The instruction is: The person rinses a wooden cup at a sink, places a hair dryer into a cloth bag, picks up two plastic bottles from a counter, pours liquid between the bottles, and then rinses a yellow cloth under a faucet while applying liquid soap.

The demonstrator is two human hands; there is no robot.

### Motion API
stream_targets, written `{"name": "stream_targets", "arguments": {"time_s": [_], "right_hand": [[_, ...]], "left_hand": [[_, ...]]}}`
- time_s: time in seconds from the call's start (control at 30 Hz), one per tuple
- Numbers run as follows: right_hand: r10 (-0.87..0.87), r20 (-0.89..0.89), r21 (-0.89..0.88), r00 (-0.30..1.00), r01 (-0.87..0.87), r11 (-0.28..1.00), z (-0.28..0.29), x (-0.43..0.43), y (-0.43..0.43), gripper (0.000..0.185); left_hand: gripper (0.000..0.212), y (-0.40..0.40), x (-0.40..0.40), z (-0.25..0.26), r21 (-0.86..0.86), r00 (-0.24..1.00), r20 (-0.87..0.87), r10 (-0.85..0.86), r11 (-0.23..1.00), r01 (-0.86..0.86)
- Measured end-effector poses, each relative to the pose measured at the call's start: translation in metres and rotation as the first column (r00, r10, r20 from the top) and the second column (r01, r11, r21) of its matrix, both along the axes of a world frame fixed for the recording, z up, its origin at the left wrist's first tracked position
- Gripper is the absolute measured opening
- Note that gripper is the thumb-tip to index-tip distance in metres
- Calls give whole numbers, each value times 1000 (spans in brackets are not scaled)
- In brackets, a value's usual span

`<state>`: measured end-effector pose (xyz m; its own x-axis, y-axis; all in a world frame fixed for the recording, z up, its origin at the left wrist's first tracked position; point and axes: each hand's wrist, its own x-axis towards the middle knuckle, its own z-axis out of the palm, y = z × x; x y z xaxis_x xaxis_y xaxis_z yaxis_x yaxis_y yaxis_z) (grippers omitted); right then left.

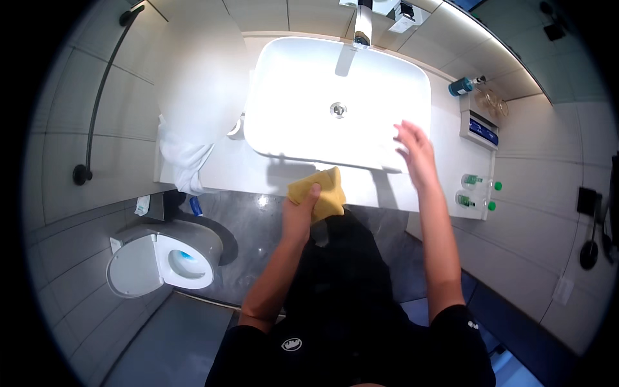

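Observation:
A folded yellow cloth (331,196) is gripped in my left hand (301,211), thumb on top, by the front edge of the white countertop (232,171). My right hand (415,147) holds nothing; its fingers are spread and slightly blurred over the right front part of the white washbasin (295,96). Whether those fingers touch the basin's rim, I cannot tell. A metal drain (338,110) sits in the basin floor, and a chrome faucet (362,31) reaches over the back rim.
Two clear bottles with green caps (471,198) lie at the counter's right end. Behind them are a blue pump bottle (461,87) and a tray box (480,128). A white towel (186,159) hangs over the left front edge. A toilet (188,261) with its lid raised stands at left.

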<state>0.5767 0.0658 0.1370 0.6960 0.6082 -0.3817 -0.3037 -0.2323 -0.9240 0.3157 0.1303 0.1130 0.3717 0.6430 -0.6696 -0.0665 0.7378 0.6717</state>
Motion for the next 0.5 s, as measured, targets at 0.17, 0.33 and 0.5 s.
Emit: {"name": "stream_targets", "arguments": {"time_s": [0.17,0.33,0.5], "right_hand": [[-42,-95,152,995,56,987,-12,148,107,65],[-84,-88,182,993,99,978,-37,220,191,63],[98,-198,310,975,-33,950,-63,260,211,53]], "left_hand": [[39,48,72,-4,210,994,110,-4,978,-19],[42,100,139,-34,34,989,127,75,996,-80],[46,140,192,-68,-100,963,230,141,988,-121]]}}
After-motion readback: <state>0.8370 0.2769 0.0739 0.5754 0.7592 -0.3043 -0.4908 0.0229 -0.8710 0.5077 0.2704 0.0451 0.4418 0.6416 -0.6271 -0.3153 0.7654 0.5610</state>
